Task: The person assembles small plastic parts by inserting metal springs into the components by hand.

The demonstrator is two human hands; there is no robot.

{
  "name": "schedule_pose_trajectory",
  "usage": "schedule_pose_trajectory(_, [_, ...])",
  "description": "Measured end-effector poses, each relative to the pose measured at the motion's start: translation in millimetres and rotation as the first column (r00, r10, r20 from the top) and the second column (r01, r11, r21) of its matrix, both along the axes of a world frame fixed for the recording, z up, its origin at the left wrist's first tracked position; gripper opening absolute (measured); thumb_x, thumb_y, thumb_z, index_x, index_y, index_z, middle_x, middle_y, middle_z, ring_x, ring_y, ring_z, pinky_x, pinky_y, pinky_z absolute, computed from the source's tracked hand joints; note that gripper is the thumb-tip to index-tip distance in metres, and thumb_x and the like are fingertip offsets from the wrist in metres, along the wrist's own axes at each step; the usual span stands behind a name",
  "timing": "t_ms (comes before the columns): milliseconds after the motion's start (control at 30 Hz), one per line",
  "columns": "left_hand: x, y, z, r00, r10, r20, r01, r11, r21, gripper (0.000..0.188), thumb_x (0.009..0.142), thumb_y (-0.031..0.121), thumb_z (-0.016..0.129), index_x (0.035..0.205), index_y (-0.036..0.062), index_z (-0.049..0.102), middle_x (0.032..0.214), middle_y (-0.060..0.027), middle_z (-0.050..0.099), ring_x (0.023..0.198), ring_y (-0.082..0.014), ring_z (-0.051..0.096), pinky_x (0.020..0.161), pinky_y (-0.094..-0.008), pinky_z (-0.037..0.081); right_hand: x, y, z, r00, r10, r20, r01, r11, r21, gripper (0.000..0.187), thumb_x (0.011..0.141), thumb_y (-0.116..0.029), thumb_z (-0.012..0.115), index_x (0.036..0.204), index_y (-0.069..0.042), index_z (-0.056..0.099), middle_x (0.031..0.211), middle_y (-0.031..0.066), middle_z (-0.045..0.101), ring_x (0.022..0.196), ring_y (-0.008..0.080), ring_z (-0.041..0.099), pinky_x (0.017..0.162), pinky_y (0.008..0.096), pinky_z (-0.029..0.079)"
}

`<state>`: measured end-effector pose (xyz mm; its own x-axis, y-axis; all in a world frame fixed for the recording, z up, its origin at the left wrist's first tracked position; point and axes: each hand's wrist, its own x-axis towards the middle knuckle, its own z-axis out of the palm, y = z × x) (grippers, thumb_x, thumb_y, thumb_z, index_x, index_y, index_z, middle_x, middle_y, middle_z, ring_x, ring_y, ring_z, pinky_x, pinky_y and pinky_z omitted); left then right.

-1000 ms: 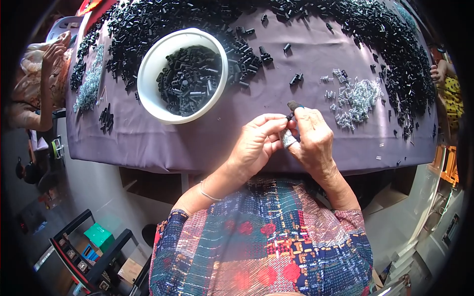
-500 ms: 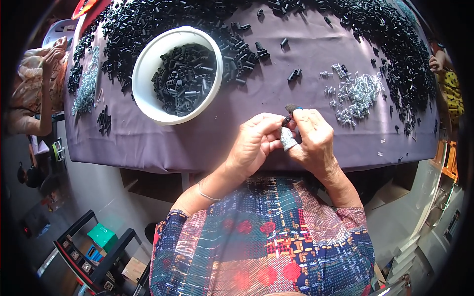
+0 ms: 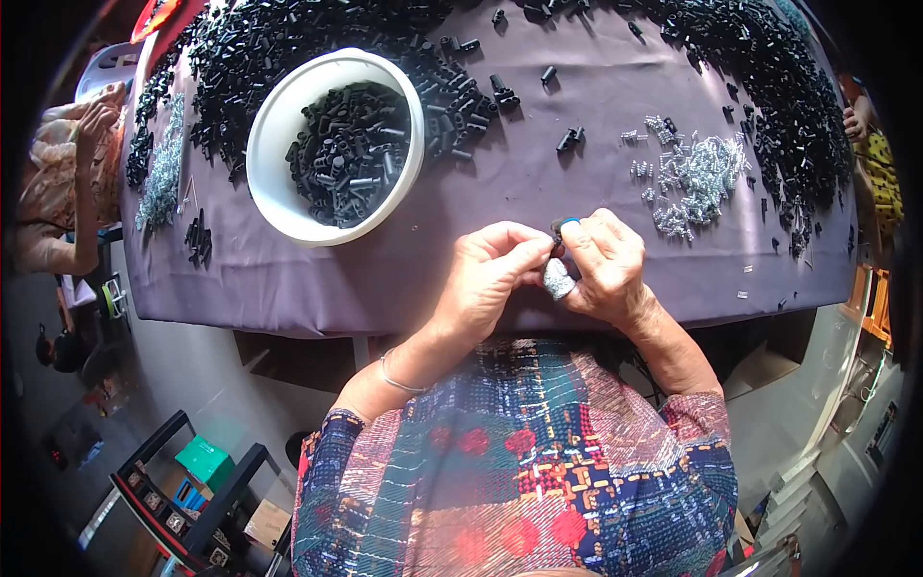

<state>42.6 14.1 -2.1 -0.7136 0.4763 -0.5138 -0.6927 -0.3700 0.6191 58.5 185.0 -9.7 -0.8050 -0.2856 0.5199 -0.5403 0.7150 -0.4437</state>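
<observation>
Fingers of left hand and right hand (tips together) pinch 1 black piece.

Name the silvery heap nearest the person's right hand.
The broad silvery heap right of the right hand; the narrow silvery heap lies farther off, at the left end of the table.

In tight came the left hand and the right hand, right of the white tub and on its near side!
The left, closer to the tub, pinched thumb to forefinger, its back turned up; the right curled opposite, its grey-wrapped thumb low, fingers bent. The left forearm slanted inward, near side of the tub, while the right forearm angled in from well beyond.
</observation>
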Motion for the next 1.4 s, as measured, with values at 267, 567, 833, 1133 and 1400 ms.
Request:
schedule_pose_trajectory(267, [-0.2,1.2,2.9,0.999,-0.021,-0.034,0.020,0.999,-0.042,0.011,0.088,0.011,0.065,0.093,0.0007,0.065,0.086,-0.0032,0.065,0.076,-0.0080,0.060,0.069,-0.0213,0.050,-3.8,-0.9,0.2,0.995,0.026,-0.094,-0.027,1.000,-0.008,0.024,0.059,-0.012,0.065,0.077,0.000,0.055,0.062,0.0074,0.044,0.052,0.0233,0.047,0.048,0.0353,0.041])
schedule_pose_trajectory(567, [-2.0,-14.3,43.8,0.946,-0.064,-0.318,-0.034,0.956,-0.291,0.011,0.086,0.004,0.065,0.096,-0.0022,0.063,0.085,-0.0070,0.067,0.077,-0.0110,0.063,0.068,-0.0232,0.052,1.5,2.6,3.7,0.994,0.109,-0.025,-0.111,0.951,-0.288,0.032,0.064,-0.015,0.075,0.085,0.001,0.058,0.072,0.0103,0.054,0.059,0.0264,0.052,0.054,0.0361,0.044])
schedule_pose_trajectory(833, [-63.6,-81.8,66.4,0.424,-0.224,-0.877,-0.740,0.472,-0.479,0.016,0.077,-0.002,0.072,0.091,0.0017,0.066,0.089,-0.0061,0.066,0.071,-0.0115,0.060,0.066,-0.0244,0.048,-36.1,37.3,24.1,0.967,-0.256,-0.008,0.256,0.965,0.060,0.031,0.065,0.000,0.065,0.095,0.000,0.059,0.089,0.0123,0.054,0.082,0.0299,0.055,0.071,0.0396,0.047])
schedule_pose_trajectory(1133, [-30.1,-46.5,60.2,0.212,-0.409,-0.888,-0.685,0.586,-0.433,0.030,0.067,-0.005,0.075,0.095,0.0023,0.065,0.092,-0.0132,0.061,0.081,-0.0274,0.061,0.070,-0.0342,0.051,-71.3,36.5,13.8,0.987,-0.132,0.096,0.107,0.968,0.227,0.025,0.065,-0.001,0.062,0.088,-0.011,0.060,0.091,0.0049,0.052,0.088,0.0250,0.052,0.070,0.0363,0.042])
schedule_pose_trajectory(1400, [-13.5,-18.8,14.4,0.847,-0.179,-0.501,-0.048,0.912,-0.407,0.023,0.085,0.003,0.066,0.108,-0.0007,0.062,0.094,-0.0036,0.064,0.080,-0.0079,0.059,0.065,-0.0208,0.049,-48.7,22.3,16.1,0.999,-0.017,0.046,0.010,0.990,0.142,0.020,0.063,-0.007,0.069,0.077,-0.003,0.056,0.097,0.0097,0.056,0.092,0.0280,0.053,0.075,0.0407,0.042])
